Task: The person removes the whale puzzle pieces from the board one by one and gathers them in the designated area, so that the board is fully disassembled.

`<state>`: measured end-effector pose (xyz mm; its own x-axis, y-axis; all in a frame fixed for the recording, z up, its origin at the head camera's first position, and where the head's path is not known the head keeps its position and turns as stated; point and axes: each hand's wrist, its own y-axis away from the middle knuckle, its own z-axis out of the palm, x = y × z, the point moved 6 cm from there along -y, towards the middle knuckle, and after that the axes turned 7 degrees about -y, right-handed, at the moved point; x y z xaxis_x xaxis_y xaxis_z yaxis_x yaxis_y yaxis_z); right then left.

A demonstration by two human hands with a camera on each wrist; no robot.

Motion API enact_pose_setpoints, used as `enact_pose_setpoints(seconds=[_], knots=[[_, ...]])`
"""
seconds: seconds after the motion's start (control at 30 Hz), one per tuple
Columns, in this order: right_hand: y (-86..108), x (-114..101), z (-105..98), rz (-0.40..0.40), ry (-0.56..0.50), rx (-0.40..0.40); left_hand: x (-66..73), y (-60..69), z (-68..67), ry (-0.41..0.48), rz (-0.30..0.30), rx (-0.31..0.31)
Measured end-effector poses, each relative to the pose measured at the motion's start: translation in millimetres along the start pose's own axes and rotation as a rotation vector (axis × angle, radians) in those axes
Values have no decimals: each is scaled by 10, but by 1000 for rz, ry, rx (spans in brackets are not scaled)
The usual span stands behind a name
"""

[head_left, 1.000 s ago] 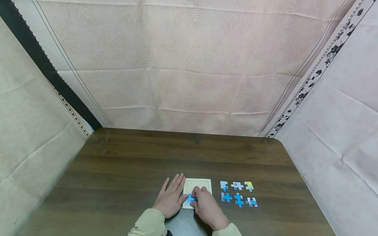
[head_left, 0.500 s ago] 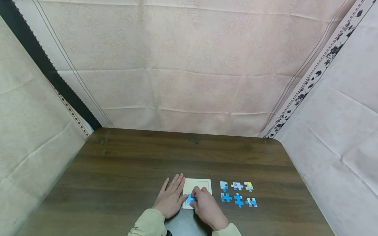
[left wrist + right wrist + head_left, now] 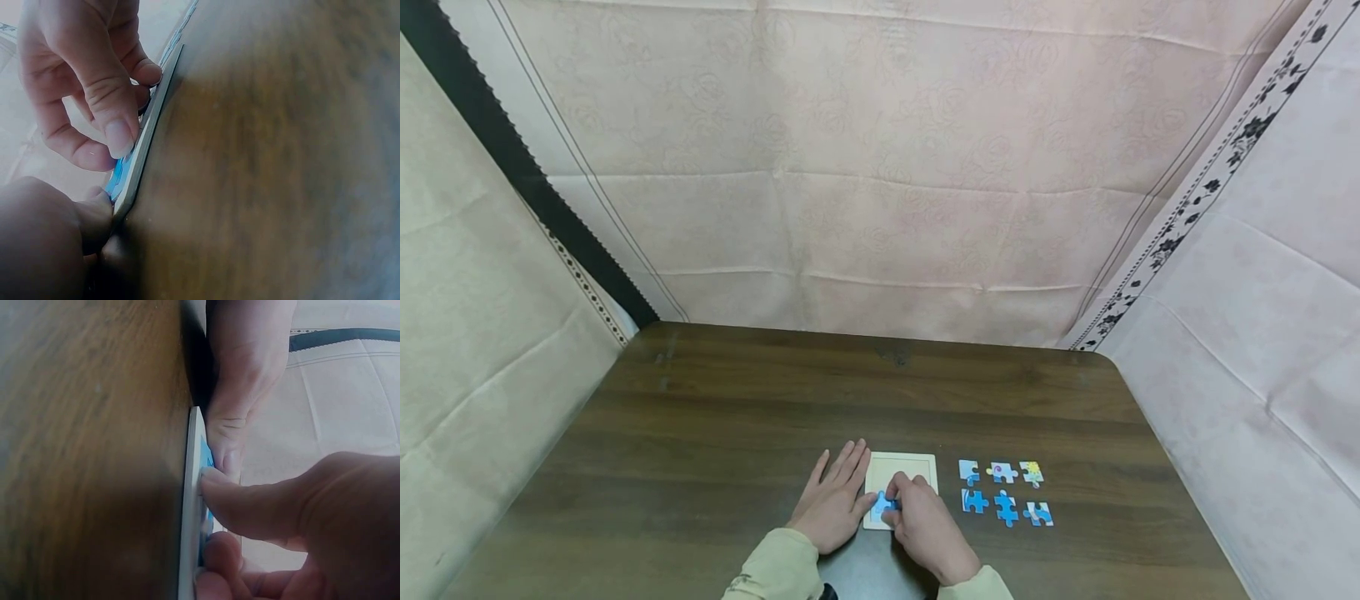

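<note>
Right hand (image 3: 927, 525): my thumb and fingers are curled down inside the tray, pinching a blue piece (image 3: 882, 505).
Left hand (image 3: 833, 504): my fingers lie straight and spread along the tray's left side, thumb reaching over its near-left corner, gripping nothing.
Blue piece: in the near-left part of the tray, between my left thumb and my right fingertips; my right hand hides what lies beside it.
Tray (image 3: 910, 461): pale, square and shallow, flat on the tabletop (image 3: 760, 400), its far part bare.
Loose pieces: six, in two rows of three, to the right of the tray and apart from it.
Far row: a blue-and-white piece (image 3: 968, 470), a mostly white piece (image 3: 1000, 472), a yellow-patterned piece (image 3: 1032, 472).
Near row: two blue pieces (image 3: 974, 502), then another blue-and-white one (image 3: 1039, 514).
Sleeves (image 3: 782, 562): pale green, on both my arms.
Tabletop: dark brown wood grain.
Cloth (image 3: 880, 167): pale, beyond the tabletop and at both sides, with a black strip (image 3: 535, 179) at left and a floral border (image 3: 1210, 183) at right.
</note>
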<state>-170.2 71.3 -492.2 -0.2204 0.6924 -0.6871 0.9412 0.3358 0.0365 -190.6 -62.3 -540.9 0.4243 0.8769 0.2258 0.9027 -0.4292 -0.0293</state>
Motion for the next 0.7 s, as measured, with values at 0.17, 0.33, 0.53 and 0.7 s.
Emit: enact_pose_setpoints(seconds=[0.17, 0.33, 0.53, 0.7], knots=[[4, -12, -12, -13, 2, 9, -11, -9, 15, -8, -6, 1], [1, -19, -20, -13, 0, 11, -9, -21, 9, -14, -13, -17], [6, -23, -18, -19, 2, 23, 37, 2, -77, 7, -13, -36], [12, -21, -9, -19, -5, 27, 54, 19, -103, 17, -8, -26]])
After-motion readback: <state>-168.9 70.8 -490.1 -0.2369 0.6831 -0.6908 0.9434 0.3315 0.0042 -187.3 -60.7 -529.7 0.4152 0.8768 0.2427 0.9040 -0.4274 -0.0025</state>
